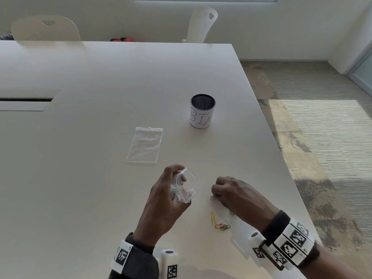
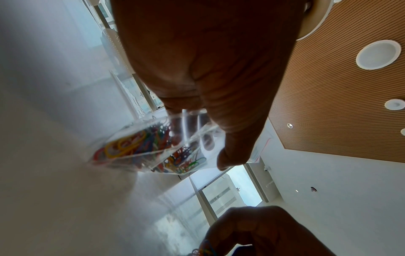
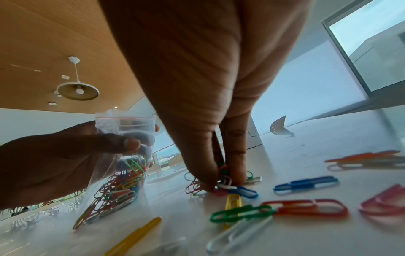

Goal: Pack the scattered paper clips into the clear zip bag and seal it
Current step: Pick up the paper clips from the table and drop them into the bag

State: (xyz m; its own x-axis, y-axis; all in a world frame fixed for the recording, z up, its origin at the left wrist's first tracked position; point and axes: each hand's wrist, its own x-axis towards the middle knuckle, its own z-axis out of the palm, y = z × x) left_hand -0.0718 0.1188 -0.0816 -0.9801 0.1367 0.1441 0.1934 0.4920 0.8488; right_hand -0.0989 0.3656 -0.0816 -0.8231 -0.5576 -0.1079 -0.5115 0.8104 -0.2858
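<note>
Left hand: the left hand (image 1: 163,195) holds the small clear plastic zip bag with a red-lined mouth (image 1: 186,185) upright just above the white table (image 1: 90,178), thumb and fingers curled round its upper part, mouth open and facing up.
Bag contents: a heap of coloured clips sits in the lower half (image 3: 119,187).
Right hand: the right hand (image 1: 231,191) is fingertips-down on the table, pinching a tangled little bunch of coloured wire paper clips (image 3: 221,181); how many it has hold of is hard to tell under the fingers.
Key relation: the bag lies just to the left of the right hand, near but not touching, mouth higher than the pinched bunch, so the carry looks like up and leftwards.
Loose clips: more lie nearer the person, beside the right wrist (image 1: 221,225), well apart from the bag, so the right hand is nearer.
Progress: partly filled; sealing not yet begun.
</note>
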